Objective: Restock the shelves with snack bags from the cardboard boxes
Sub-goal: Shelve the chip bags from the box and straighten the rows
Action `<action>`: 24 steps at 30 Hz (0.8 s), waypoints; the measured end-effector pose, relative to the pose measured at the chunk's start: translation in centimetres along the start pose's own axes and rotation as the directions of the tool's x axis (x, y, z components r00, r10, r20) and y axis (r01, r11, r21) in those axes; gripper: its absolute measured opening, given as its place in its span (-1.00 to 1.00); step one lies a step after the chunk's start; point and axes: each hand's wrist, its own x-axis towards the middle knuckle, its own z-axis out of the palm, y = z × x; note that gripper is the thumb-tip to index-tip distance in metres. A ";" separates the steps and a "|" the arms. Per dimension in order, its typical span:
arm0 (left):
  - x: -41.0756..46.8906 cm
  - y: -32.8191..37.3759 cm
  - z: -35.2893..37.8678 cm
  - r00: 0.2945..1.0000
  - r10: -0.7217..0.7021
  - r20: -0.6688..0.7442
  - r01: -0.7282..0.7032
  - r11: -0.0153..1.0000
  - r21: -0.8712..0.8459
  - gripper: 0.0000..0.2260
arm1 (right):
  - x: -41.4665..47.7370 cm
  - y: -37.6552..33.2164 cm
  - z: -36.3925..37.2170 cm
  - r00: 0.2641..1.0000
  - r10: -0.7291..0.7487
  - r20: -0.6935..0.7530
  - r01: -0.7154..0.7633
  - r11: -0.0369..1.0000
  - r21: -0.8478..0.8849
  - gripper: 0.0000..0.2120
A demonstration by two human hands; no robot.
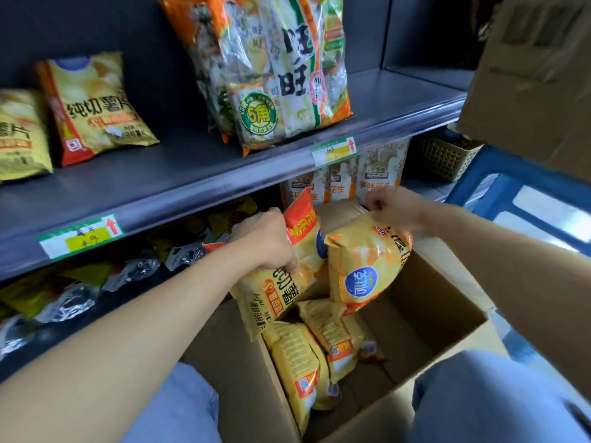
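My left hand (267, 241) and right hand (388, 204) each grip a glossy, crinkled yellow plastic chip bag (367, 266). Below sits the matt, fibrous brown cardboard box (447, 302). The dark grey metal shelf (192, 167) looks smooth with a dull sheen. My pale blue trousers (499, 398) are soft cloth.

Tan perforated basket (446, 158) on floor, right of shelving; blue plastic stool (511, 199) just beside it.

Both arms extended; left hand (267, 241) and right hand (391, 204) clenched.
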 end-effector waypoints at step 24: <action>-5.8 -28.1 -19.6 0.651 -0.615 -0.446 -0.088 0.522 -0.848 -0.23 | 9.9 -32.1 -7.5 0.993 0.010 -0.121 0.093 0.584 0.807 -0.80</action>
